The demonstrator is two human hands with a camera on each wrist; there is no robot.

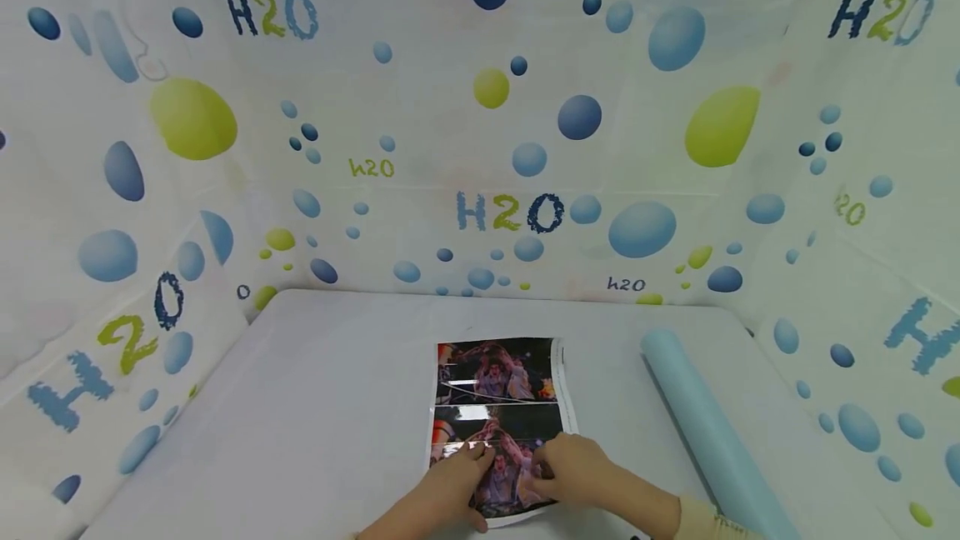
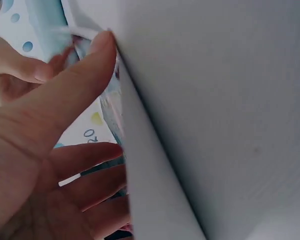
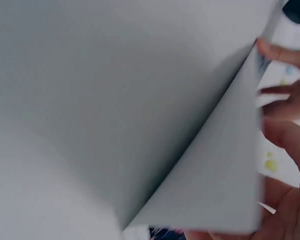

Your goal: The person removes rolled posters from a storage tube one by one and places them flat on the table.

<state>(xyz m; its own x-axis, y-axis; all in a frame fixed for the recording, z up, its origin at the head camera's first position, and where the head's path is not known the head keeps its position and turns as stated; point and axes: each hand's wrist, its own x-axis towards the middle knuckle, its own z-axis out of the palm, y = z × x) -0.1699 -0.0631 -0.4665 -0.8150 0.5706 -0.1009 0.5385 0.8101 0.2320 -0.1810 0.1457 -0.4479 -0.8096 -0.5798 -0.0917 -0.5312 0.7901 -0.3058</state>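
A glossy photo sheet (image 1: 498,419) printed with two pictures of basketball players lies on the white table, its near edge raised and its white underside (image 3: 217,165) showing in the right wrist view. My left hand (image 1: 453,486) holds its near left part, fingers over the print and thumb at the edge. In the left wrist view the left hand (image 2: 55,140) has its thumb tip against the sheet's white side (image 2: 150,185). My right hand (image 1: 573,469) grips the sheet near its lower right. In the right wrist view the right hand (image 3: 290,185) is partly hidden behind the sheet.
A light blue roll (image 1: 712,423) lies lengthwise on the right of the white table (image 1: 330,407). Patterned sheeting (image 1: 420,90) with blue and green bubbles and H2O lettering surrounds the table at the back and both sides.
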